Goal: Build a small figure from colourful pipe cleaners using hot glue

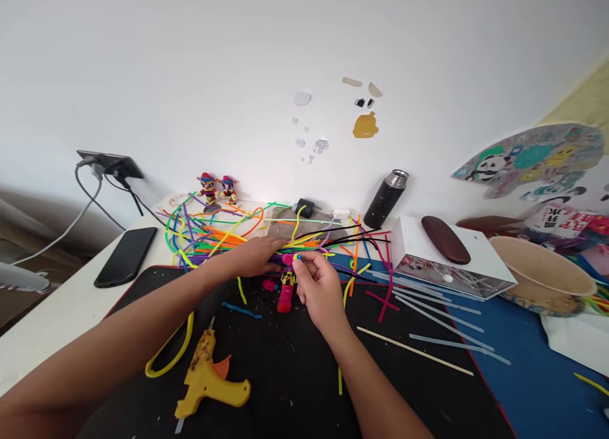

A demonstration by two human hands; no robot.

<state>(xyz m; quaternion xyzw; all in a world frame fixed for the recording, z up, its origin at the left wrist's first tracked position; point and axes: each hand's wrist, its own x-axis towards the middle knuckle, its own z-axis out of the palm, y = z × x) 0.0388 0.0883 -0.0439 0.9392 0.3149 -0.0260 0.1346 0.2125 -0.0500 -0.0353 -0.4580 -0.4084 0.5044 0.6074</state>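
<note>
A small pipe-cleaner figure in pink, yellow and purple is held over the black mat, its pink end toward me. My left hand reaches in from the left and grips the figure's upper part, its fingers partly hidden behind it. On the other side, my right hand is closed, thumb and forefinger pinching a tiny blue-and-yellow piece against the figure's top. Just left of the figure lies a small pink piece. Behind both hands spreads a heap of coloured pipe cleaners.
A yellow glue gun lies on the black mat near a blue pipe cleaner. Glue sticks and a wooden stick are at right. A phone, two finished figures, a black flask and a white box surround the work.
</note>
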